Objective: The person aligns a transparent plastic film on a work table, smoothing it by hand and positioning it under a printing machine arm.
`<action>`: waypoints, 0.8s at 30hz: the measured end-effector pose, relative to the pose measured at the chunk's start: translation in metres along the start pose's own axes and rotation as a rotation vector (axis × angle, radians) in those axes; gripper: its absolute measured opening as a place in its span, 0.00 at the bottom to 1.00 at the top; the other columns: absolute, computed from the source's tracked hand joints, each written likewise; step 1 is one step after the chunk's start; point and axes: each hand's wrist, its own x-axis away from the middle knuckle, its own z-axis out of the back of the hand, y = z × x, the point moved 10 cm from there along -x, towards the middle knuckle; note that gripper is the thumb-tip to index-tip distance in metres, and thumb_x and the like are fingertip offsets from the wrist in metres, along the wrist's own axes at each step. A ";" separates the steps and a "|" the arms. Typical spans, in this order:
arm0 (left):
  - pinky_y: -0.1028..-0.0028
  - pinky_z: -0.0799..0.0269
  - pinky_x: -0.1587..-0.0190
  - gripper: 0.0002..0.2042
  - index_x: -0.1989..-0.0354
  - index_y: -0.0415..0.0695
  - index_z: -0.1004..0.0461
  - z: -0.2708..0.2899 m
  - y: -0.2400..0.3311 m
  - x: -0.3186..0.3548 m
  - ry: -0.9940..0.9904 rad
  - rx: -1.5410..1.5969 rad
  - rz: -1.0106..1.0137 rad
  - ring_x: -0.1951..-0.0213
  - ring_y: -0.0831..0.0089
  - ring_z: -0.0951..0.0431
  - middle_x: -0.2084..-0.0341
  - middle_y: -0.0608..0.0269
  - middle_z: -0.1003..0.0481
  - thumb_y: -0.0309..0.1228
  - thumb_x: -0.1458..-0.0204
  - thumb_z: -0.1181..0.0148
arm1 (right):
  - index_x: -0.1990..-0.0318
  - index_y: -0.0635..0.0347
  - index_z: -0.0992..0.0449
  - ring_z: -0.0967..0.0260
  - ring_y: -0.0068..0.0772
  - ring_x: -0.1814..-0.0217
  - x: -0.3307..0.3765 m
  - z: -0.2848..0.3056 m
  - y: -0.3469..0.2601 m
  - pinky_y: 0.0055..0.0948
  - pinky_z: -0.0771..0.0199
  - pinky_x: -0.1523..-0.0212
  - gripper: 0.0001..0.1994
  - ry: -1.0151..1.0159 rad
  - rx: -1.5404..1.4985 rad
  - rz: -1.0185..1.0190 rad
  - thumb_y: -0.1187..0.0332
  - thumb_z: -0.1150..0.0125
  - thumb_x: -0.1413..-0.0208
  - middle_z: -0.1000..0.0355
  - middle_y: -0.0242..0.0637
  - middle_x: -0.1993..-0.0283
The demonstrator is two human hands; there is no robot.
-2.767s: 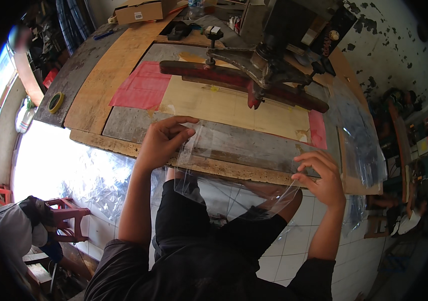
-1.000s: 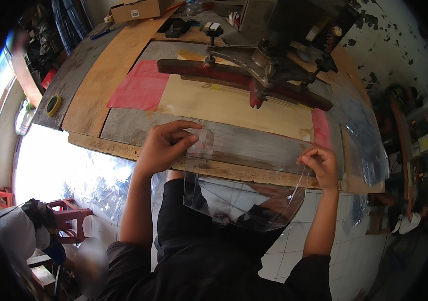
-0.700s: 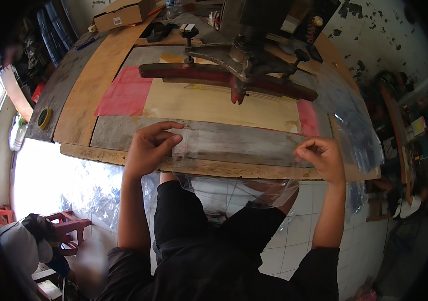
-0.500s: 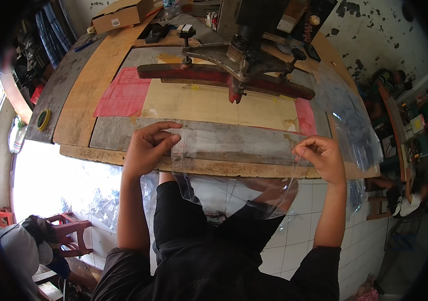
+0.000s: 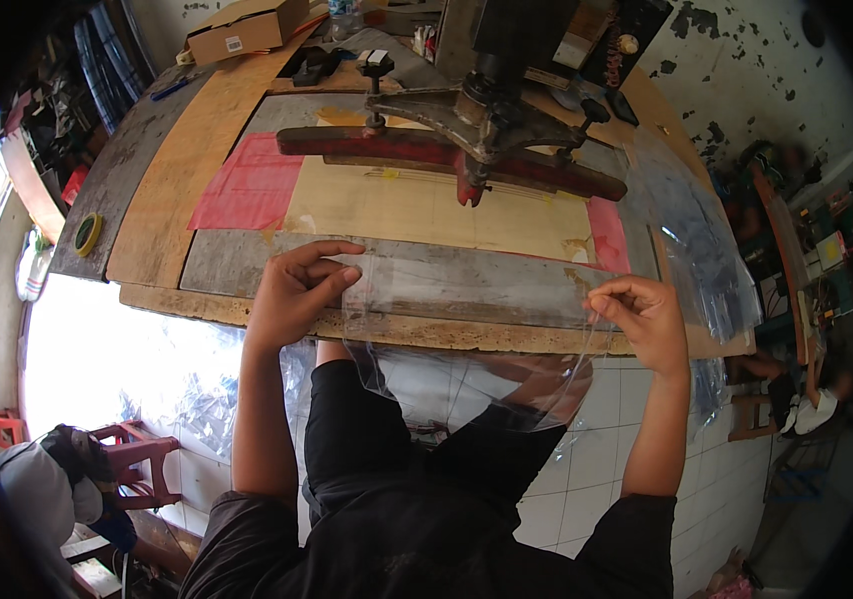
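Observation:
A clear plastic sheet (image 5: 476,379) is stretched between my two hands, its lower part sagging past the table's front edge over my lap. My left hand (image 5: 298,290) pinches its left upper corner between thumb and fingers. At the other end, my right hand (image 5: 641,311) is closed on the right upper corner. Beyond the sheet, a cream panel (image 5: 426,215) lies on the grey work surface, with pink pieces (image 5: 249,185) at both its ends. Above the panel stands a press head with a long red-and-black bar (image 5: 536,172).
More clear sheets (image 5: 706,240) are piled at the table's right side. A roll of yellow tape (image 5: 88,234) and a cardboard box (image 5: 247,30) are on the left and far left. A red stool (image 5: 142,459) stands on the floor at left; people are at both sides.
Almost nothing differs. Both hands keep their pinch on the sheet, whose hanging lower edge has shifted slightly.

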 end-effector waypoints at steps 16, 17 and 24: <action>0.80 0.21 0.62 0.15 0.42 0.34 0.21 0.001 -0.002 -0.001 -0.002 -0.030 0.001 0.65 0.85 0.17 0.66 0.60 0.12 0.26 0.34 0.32 | 0.55 0.70 0.15 0.18 0.23 0.60 0.001 0.000 0.002 0.24 0.17 0.55 0.05 0.010 0.011 -0.046 0.77 0.30 0.34 0.15 0.38 0.61; 0.80 0.21 0.62 0.15 0.42 0.34 0.21 0.000 -0.002 -0.001 -0.006 -0.028 -0.003 0.65 0.84 0.17 0.66 0.59 0.12 0.25 0.34 0.32 | 0.56 0.70 0.15 0.18 0.23 0.60 0.001 0.000 0.002 0.24 0.17 0.55 0.04 0.013 0.011 -0.047 0.77 0.30 0.34 0.15 0.38 0.61; 0.79 0.20 0.61 0.15 0.41 0.34 0.21 0.000 -0.002 -0.001 -0.014 -0.038 -0.002 0.64 0.83 0.16 0.65 0.58 0.12 0.25 0.34 0.32 | 0.50 0.68 0.22 0.17 0.26 0.60 -0.001 -0.001 -0.003 0.26 0.17 0.55 0.09 0.017 -0.075 -0.014 0.79 0.30 0.35 0.16 0.40 0.62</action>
